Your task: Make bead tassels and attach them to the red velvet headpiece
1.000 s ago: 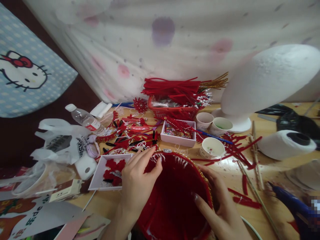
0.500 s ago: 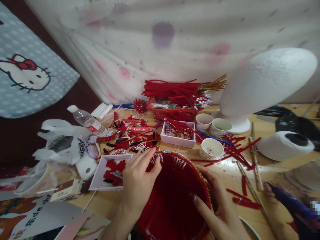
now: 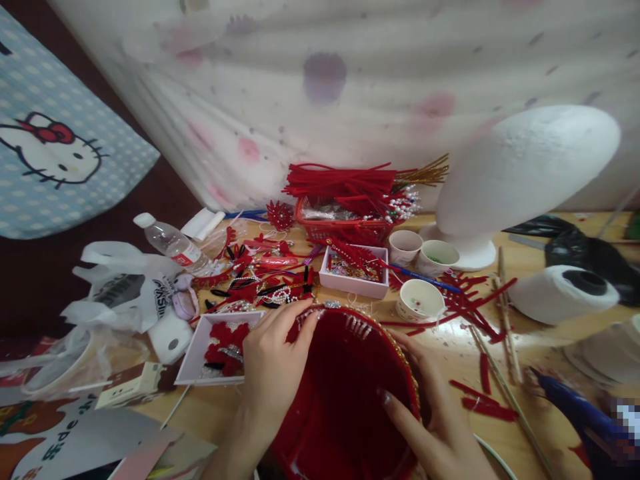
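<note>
A deep red, bowl-like piece [image 3: 350,400] with gold bead trim round its rim lies between my hands, its hollow side facing me. My left hand [image 3: 277,363] pinches the upper left rim, thumb inside and fingers outside, near a row of small white beads. On the right side my right hand [image 3: 430,400] grips the wall, with the thumb inside and the other fingers behind the rim. A second row of white beads shows inside the top edge, and a silvery ornament [image 3: 332,305] sits on the rim between the hands.
Behind are a white box of beads [image 3: 353,283], paper cups [image 3: 420,300] and a red basket [image 3: 345,230]. To the left stand a box of red flowers [image 3: 200,353] and a bottle [image 3: 173,243]. A white foam head [image 3: 530,173], thread cone [image 3: 560,293] and blue glue gun [image 3: 575,407] are right.
The view has shifted slightly. My left thumb has drawn in closer to the fingers at the rim and covers more of the left bead row. My right hand keeps its hold.
</note>
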A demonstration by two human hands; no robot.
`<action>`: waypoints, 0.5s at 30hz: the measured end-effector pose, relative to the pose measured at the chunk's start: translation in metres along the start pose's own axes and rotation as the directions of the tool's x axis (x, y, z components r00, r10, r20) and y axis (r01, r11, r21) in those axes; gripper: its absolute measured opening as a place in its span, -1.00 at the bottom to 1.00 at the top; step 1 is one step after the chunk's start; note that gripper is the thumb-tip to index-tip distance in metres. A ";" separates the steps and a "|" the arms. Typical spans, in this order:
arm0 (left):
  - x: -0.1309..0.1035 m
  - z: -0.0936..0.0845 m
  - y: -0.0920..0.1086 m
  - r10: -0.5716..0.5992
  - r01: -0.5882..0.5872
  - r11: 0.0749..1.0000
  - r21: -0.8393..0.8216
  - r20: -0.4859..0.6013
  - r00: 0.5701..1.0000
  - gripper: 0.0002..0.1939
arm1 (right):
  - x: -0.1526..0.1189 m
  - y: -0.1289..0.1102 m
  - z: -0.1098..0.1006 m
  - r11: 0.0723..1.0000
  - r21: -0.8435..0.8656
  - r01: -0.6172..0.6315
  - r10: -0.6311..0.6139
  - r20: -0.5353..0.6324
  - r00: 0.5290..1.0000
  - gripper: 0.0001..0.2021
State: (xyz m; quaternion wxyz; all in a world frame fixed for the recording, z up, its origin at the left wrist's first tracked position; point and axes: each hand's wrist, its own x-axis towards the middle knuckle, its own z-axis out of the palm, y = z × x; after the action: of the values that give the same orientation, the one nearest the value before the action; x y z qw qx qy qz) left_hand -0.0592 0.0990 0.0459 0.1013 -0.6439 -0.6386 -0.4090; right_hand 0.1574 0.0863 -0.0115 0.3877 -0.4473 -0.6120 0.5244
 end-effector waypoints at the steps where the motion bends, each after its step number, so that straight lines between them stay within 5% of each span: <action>1: 0.000 0.001 -0.001 0.005 -0.005 1.000 0.003 -0.001 1.000 -0.89 | -0.001 -0.001 0.000 0.999 -0.025 -0.023 0.023 0.006 1.000 -0.46; 5: -0.002 0.000 0.001 0.043 -0.043 0.999 -0.006 -0.014 0.999 -0.91 | -0.008 -0.007 0.000 0.994 -0.090 -0.064 0.069 0.056 0.996 -0.41; 9: 0.005 -0.017 0.010 0.176 -0.185 0.982 -0.043 -0.152 0.973 -0.90 | -0.019 -0.020 0.000 0.995 0.045 -0.086 0.082 0.084 0.993 -0.37; 12: 0.020 -0.037 0.019 0.265 -0.305 0.949 -0.083 -0.315 0.911 -0.83 | -0.028 -0.046 0.000 0.957 0.274 -0.095 0.080 0.067 0.995 -0.28; 15: 0.039 -0.049 0.030 0.316 -0.445 0.882 -0.154 -0.508 0.801 -0.66 | -0.039 -0.078 -0.002 0.888 0.456 -0.061 0.035 0.064 0.997 -0.23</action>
State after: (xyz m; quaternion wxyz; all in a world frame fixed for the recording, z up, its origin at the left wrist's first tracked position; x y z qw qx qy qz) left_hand -0.0575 0.0914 0.1150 0.2458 -0.6491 -0.3903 -0.6049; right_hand 0.1601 0.0462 0.0660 0.4525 -0.3442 -0.4702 0.6751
